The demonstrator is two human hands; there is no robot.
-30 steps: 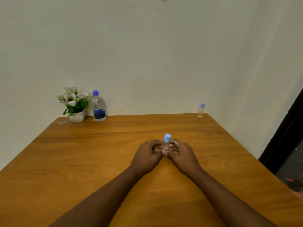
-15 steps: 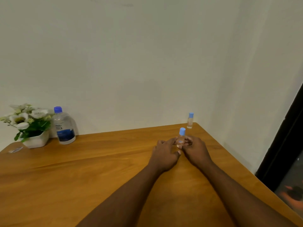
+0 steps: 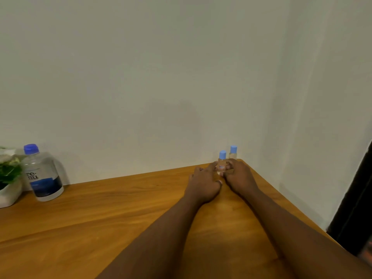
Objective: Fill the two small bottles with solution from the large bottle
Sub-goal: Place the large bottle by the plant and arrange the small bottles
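You have carried the small bottle (image 3: 222,164) across the wooden table (image 3: 100,214) toward its far right corner; a second ago it stood between your hands near the middle of the tabletop. Now it stands upright, blue cap on, just in front of the second small bottle (image 3: 233,153), which waits in that corner against the wall. Your left hand (image 3: 203,183) and right hand (image 3: 238,177) have travelled with it, and the fingers of both are closed around its lower half, pinching it from either side. Whether its base rests on the table or hangs just above it is hard to tell, since your fingers cover it.

The large bottle (image 3: 43,174), blue-capped and with a dark blue label, now sits well apart from your hands at the far left, beside the potted plant (image 3: 9,178), because your view has swung to the right.

For the task, this looks like gathering: the two small bottles are now close together, but all three caps are on and nothing has been poured. You probably need to bring the large bottle over, or both small ones to it, and uncap them before filling begins.
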